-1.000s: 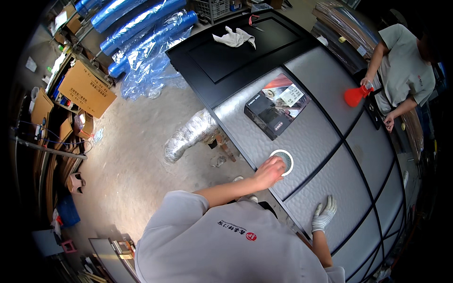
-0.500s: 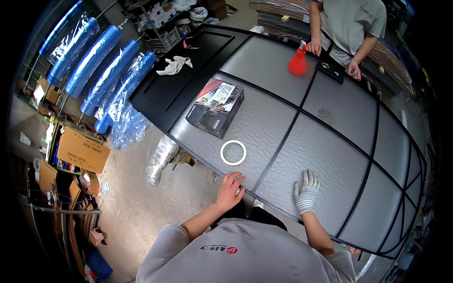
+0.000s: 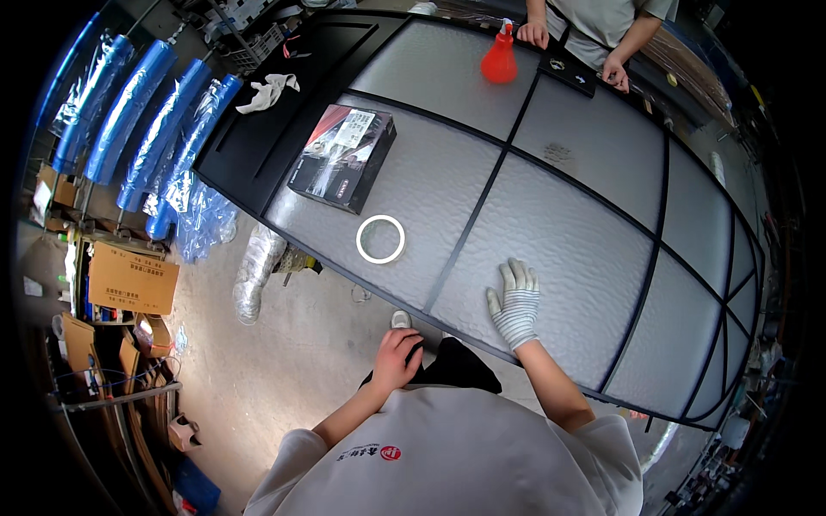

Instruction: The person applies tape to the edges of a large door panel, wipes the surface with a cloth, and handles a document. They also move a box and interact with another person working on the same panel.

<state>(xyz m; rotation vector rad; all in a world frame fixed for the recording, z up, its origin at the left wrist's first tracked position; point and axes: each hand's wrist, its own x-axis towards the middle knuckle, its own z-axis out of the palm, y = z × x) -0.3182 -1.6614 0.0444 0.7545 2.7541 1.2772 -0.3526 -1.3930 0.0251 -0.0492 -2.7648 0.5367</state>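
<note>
My right hand (image 3: 517,305), in a white and grey striped glove, lies flat with its fingers spread on the textured glass of a large black-framed door panel (image 3: 551,232). My bare left hand (image 3: 398,359) hangs just off the panel's near edge with its fingers curled. Something dark shows by its fingertips; whether it is held or is only the dark trousers behind, I cannot make out. Beyond that hand, a white roll of tape (image 3: 380,261) rests on the glass. Farther off stands a dark printed box (image 3: 331,176) on the same pane.
A red spray bottle (image 3: 498,62) stands on the far side, beside a co-worker's hand (image 3: 533,33). Their other hand (image 3: 615,74) is at the far edge. A white rag (image 3: 268,93) lies on the black end section. Film rolls (image 3: 138,107) and cardboard (image 3: 132,279) are at left.
My left hand has come off the panel's near edge, back toward my body. My right hand stays flat on the glass. The whole view has shifted, so the panel appears higher and farther left.
</note>
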